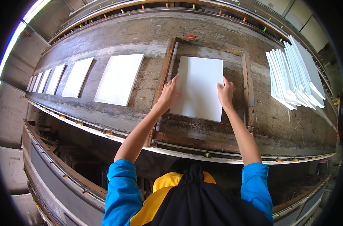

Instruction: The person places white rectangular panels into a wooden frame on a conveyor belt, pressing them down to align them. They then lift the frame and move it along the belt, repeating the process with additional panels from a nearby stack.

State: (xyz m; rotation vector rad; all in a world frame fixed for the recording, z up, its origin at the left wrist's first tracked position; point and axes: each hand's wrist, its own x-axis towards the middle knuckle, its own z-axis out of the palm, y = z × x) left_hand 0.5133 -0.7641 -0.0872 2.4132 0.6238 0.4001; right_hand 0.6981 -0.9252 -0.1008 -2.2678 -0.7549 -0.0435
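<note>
A white rectangular panel [199, 84] lies flat inside a worn wooden frame [248, 88] on the long table. My left hand [169, 93] is at the panel's left edge, fingers curled along it. At the right edge my right hand [226, 92] grips with the thumb on the white face. The fingertips under or behind the edges are partly hidden. Just left of the frame rests another white panel [119, 79], flat on the table.
More white panels [77, 77] run in a spaced row toward the far left. A leaning stack of white panels [293, 75] sits at the right. A small red piece [190, 36] is at the frame's far side. Rails with orange and green pegs [108, 132] line the table's edges.
</note>
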